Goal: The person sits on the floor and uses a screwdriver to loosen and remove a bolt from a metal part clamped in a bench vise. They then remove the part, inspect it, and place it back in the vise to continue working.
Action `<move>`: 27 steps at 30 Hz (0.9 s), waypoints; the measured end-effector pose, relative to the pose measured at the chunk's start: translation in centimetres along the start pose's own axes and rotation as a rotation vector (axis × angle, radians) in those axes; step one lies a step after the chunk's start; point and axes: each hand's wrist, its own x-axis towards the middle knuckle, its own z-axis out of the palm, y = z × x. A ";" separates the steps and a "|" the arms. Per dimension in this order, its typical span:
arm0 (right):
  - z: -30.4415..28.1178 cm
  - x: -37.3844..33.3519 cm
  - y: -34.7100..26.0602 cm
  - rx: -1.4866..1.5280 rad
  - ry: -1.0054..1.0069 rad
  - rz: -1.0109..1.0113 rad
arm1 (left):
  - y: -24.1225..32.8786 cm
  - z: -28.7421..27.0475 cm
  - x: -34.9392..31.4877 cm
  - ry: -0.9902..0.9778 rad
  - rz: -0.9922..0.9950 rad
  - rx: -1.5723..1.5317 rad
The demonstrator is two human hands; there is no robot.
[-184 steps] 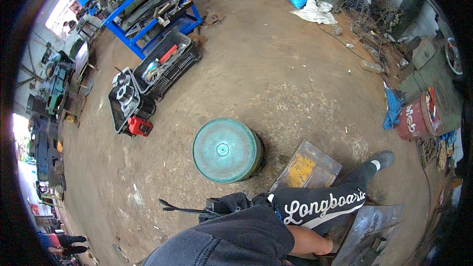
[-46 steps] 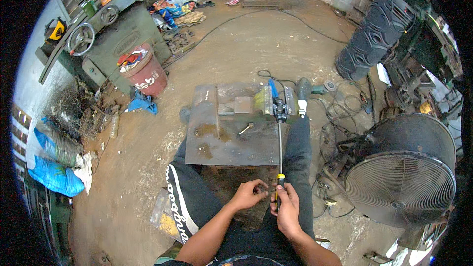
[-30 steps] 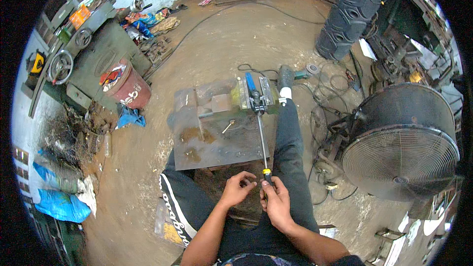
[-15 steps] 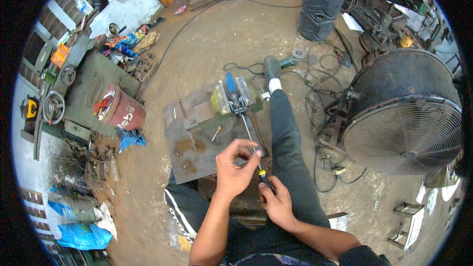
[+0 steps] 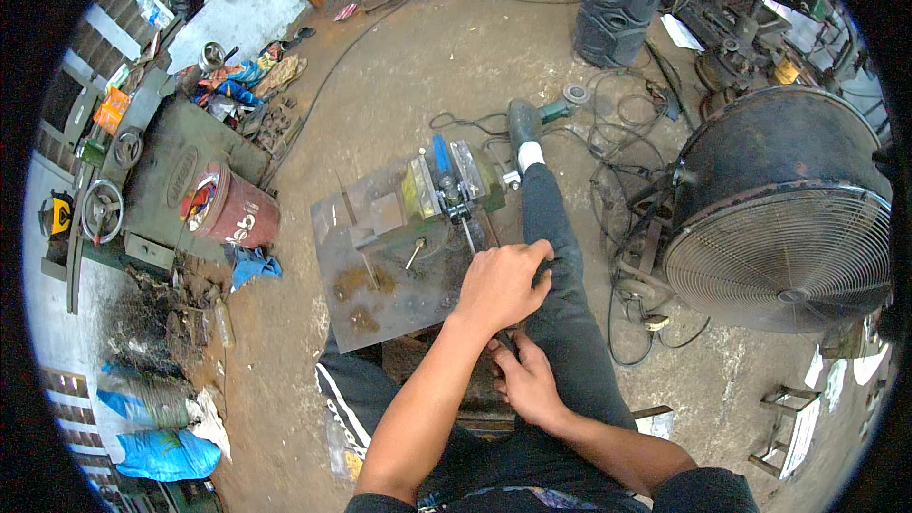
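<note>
A long screwdriver-like tool with a thin metal shaft [image 5: 470, 237] and a dark handle [image 5: 507, 338] slants up from my hands. The shaft's upper end meets a dark metal part [image 5: 455, 199] with a blue piece [image 5: 442, 154], set between the jaws of a vise [image 5: 421, 186]. My right hand [image 5: 529, 385] is closed around the handle. Back upward, my left hand [image 5: 505, 283] lies over the shaft with its fingers curled down, hiding the shaft's lower part. What its fingertips touch is covered.
A metal sheet [image 5: 337, 261] lies left of the vise, with a small T-shaped piece [image 5: 415, 252] beside it. At right stands a big drum fan [image 5: 779, 256]. Beyond my foot lie an angle grinder [image 5: 559, 107] and loose cables. A red bucket [image 5: 242, 214] stands at left.
My left hand has moved up and right, turned its back upward and now covers the shaft and the yellow collar. My right hand stays at the handle, slightly shifted.
</note>
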 end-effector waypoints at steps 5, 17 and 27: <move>-0.4 -1.1 -1.9 0.281 -0.166 0.187 | 0.0 -0.2 0.3 -0.046 -0.032 0.073; 0.4 -1.3 -2.4 0.144 -0.097 0.126 | 0.1 -0.7 0.3 -0.150 -0.076 0.157; -0.4 -2.2 -5.8 0.380 -0.149 0.228 | 0.3 -0.8 0.5 -0.068 -0.086 0.164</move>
